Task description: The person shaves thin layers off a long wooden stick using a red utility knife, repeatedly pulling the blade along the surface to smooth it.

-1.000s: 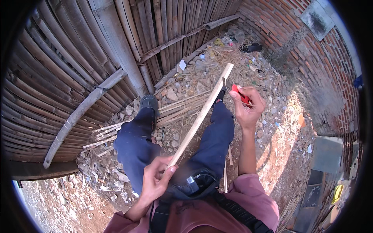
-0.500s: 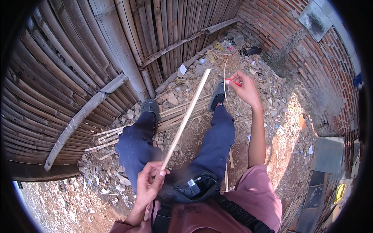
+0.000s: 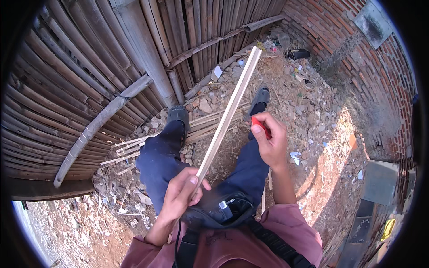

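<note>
A long, pale bamboo strip (image 3: 231, 107) slants up and away across the middle of the view. Its lower end is gripped in my left hand (image 3: 181, 190), thumb on top and fingers curled around it. To the right of the strip, my right hand (image 3: 273, 140) is closed around a small red-handled tool (image 3: 261, 127); whatever extends from its handle cannot be made out. The tool and the strip are apart. Below, between my feet, lies a bundle of similar bamboo strips (image 3: 210, 126) on the rubble.
A bamboo slat wall (image 3: 67, 89) with a round post (image 3: 145, 53) rises at the left. A brick wall (image 3: 344, 44) stands at the right. Rubble (image 3: 308, 107) covers the ground. An open black waist bag (image 3: 219, 214) sits at my lap, and boards (image 3: 380, 181) lean at the lower right.
My right hand has come down and nearer with the red-handled tool. The thin curled sliver beside it no longer shows. The bamboo strip has shifted up and to the right, turning slightly in my left hand.
</note>
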The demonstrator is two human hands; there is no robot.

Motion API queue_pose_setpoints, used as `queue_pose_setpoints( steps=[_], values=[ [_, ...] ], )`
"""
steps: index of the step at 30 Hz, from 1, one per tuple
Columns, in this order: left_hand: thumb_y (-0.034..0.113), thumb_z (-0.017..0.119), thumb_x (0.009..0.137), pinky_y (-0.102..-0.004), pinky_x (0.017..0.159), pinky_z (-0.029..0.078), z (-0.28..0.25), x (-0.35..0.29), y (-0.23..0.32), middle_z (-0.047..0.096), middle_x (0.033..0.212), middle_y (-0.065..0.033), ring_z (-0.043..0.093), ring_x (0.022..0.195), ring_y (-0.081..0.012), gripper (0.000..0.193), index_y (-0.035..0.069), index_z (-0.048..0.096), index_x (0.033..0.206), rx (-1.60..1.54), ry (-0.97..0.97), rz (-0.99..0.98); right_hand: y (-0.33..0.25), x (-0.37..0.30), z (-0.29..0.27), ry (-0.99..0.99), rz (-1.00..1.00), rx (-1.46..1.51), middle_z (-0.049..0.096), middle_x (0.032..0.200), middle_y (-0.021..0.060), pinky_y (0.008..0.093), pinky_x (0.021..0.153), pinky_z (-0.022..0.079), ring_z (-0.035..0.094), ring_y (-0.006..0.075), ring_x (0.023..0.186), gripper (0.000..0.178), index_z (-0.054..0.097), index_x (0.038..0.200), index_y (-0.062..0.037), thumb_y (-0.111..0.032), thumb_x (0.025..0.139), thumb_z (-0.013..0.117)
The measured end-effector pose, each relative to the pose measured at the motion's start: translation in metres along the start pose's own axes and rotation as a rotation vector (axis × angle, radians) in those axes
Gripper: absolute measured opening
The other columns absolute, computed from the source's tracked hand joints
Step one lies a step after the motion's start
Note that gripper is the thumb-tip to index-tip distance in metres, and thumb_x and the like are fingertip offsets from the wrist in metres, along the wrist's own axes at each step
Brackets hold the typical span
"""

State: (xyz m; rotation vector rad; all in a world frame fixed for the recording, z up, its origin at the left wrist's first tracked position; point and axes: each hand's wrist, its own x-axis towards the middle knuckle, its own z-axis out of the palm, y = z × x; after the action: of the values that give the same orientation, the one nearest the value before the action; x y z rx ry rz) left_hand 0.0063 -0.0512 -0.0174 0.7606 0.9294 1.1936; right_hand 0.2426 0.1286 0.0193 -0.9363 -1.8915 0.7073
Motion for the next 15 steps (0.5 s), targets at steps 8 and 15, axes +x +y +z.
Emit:
queue_pose_setpoints(
  steps=[8,15],
  values=[
    [0.02,0.041,0.116,-0.0222,0.048,0.037,0.009,0.009,0.009,0.068,0.095,-0.012,0.05,0.057,-0.0075,0.033,-0.005,0.056,0.131,-0.015,0.003,-0.035,-0.025,-0.022,0.02,-0.101,-0.301,-0.266,0.064,0.077,0.0047,0.034,0.053,0.05,0.066,0.0226,0.059,0.035,0.072,0.096,-0.0068,-0.039,0.089,0.084],
    [0.026,0.038,0.117,-0.0231,0.05,0.036,0.009,0.012,0.013,0.054,0.079,-0.0028,0.045,0.056,-0.0074,0.037,-0.001,0.057,0.132,-0.079,-0.06,-0.117,-0.019,-0.031,0.029,-0.16,-0.383,-0.212,0.062,0.075,0.0031,0.0339,0.052,0.049,0.064,0.0208,0.058,0.036,0.072,0.095,-0.0082,-0.04,0.087,0.085]
  ],
)
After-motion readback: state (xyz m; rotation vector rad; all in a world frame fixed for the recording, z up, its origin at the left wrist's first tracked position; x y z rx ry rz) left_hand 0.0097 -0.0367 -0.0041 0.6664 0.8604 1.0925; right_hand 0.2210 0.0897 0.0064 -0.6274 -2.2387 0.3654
